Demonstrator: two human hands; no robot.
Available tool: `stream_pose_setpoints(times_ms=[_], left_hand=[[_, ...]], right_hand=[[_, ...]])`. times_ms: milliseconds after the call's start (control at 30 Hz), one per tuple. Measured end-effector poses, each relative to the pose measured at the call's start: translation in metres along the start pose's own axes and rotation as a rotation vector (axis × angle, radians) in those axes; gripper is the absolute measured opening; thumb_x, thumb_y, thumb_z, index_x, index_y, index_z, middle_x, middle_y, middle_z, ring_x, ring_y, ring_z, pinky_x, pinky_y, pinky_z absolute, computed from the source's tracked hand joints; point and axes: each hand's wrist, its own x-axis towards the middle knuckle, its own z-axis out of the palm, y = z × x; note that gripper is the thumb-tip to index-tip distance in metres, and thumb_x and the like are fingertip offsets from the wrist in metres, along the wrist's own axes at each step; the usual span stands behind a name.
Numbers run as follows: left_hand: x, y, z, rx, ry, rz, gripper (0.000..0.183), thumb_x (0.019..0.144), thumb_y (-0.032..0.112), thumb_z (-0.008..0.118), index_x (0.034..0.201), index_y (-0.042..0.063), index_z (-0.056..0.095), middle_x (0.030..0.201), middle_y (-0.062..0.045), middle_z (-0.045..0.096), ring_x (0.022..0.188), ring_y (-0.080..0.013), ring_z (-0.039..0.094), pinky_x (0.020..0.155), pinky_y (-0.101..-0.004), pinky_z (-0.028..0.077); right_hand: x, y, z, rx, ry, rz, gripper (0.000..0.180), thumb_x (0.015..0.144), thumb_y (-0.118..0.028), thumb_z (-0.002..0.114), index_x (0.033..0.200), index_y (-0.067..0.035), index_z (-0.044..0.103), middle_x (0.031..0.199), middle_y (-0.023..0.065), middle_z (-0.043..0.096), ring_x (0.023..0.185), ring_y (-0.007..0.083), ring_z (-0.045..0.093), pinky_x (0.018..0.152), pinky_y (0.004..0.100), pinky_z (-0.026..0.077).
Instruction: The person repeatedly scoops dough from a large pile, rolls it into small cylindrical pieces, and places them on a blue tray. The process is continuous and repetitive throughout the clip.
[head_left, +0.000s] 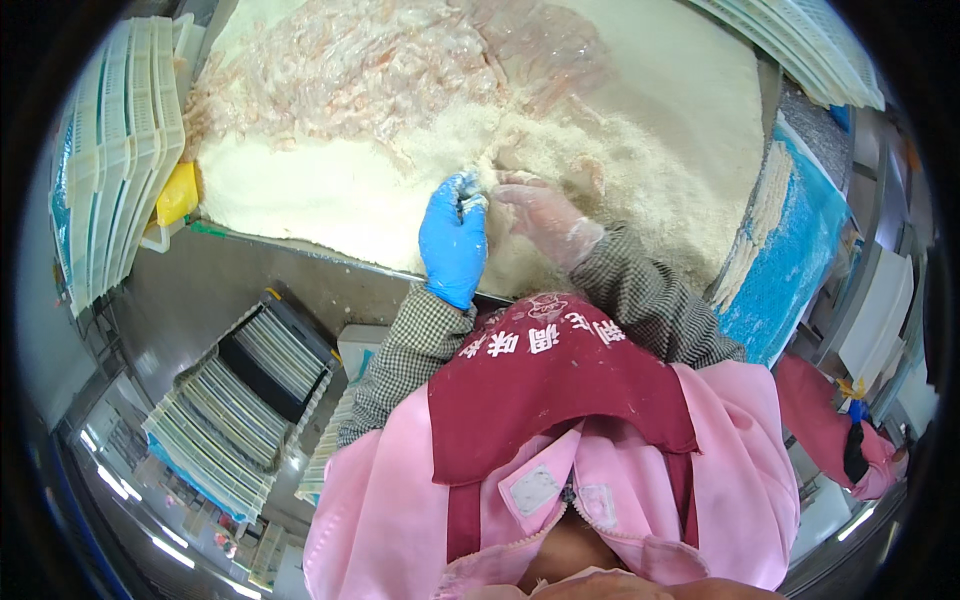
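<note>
My left hand (454, 244), in a blue glove, has its thumb and fingers pinched together over the breading powder. My right hand (546, 216), in a clear plastic glove, meets it from the right. A crumb-coated strip of raw meat (487, 174) is held between the fingertips of both hands, and part of it is hidden by them. Pale breading powder (300, 196) covers the worktable around the hands. Beyond them lies a large wet heap of raw meat strips (360, 71). A loose strip (596, 174) lies partly dusted in the powder to the right.
A blue tray (802, 247) at the right bears a row of coated strips (763, 221). Stacked plastic trays (124, 142) stand at the left, beside a yellow object (178, 193). More trays (225, 405) are stacked on the floor. Another person (832, 427) is at the far right.
</note>
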Motion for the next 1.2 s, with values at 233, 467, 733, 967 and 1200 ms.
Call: stream_pose_setpoints(times_ms=[233,467,733,967,1200], left_hand=[[-0.006,-0.03,0.06,0.213,0.192,0.334,0.062,0.11,0.025,0.047,0.163,-0.003,0.029,0.161,-0.025,0.041,0.152,-0.0373,0.036,0.126,-0.0449,0.03],[0.01,0.009,0.076,0.156,-0.024,0.518,0.058,0.115,0.033,0.033,0.162,-0.002,0.032,0.17,-0.02,0.03,0.157,-0.0341,0.028,0.128,-0.0462,0.02],[-0.011,0.042,0.067,0.747,-0.001,0.543,0.06,0.111,0.046,0.038,0.162,0.015,0.045,0.174,-0.012,0.029,0.163,-0.0409,0.012,0.126,-0.0656,-0.005],[-0.039,-0.02,0.009,1.236,0.044,0.467,0.054,0.107,0.038,0.054,0.156,0.016,0.052,0.17,-0.009,0.038,0.16,-0.0405,0.024,0.125,-0.0693,0.006],[-0.04,-0.009,0.025,1.225,0.078,0.417,0.054,0.102,0.041,0.063,0.15,0.017,0.059,0.164,-0.008,0.047,0.154,-0.0373,0.038,0.126,-0.0635,0.018]], right_hand=[[-0.014,0.006,0.019,0.504,-0.278,-0.043,0.048,0.114,-0.046,0.042,0.131,-0.006,0.064,0.111,0.0079,0.069,0.097,0.016,0.063,0.088,0.0283,0.053],[-0.027,0.014,-0.001,0.541,-0.283,-0.236,0.068,0.113,-0.056,0.036,0.155,-0.004,0.042,0.151,0.0119,0.057,0.13,0.0259,0.058,0.115,0.0388,0.045],[-0.14,-0.037,-0.118,0.292,-0.008,-0.462,0.065,0.112,-0.061,0.032,0.137,-0.007,0.058,0.135,0.0113,0.064,0.109,0.0217,0.065,0.086,0.0368,0.059],[-0.201,-0.118,-0.326,-0.29,0.896,-0.664,0.078,0.109,-0.068,0.033,0.158,-0.008,0.043,0.152,0.0127,0.056,0.102,0.0198,0.064,0.082,0.0304,0.055],[-0.19,-0.077,-0.428,-0.321,0.914,-0.188,0.087,0.108,-0.071,0.027,0.168,-0.008,0.024,0.171,0.0134,0.032,0.158,0.0298,0.027,0.127,0.0441,0.023]])
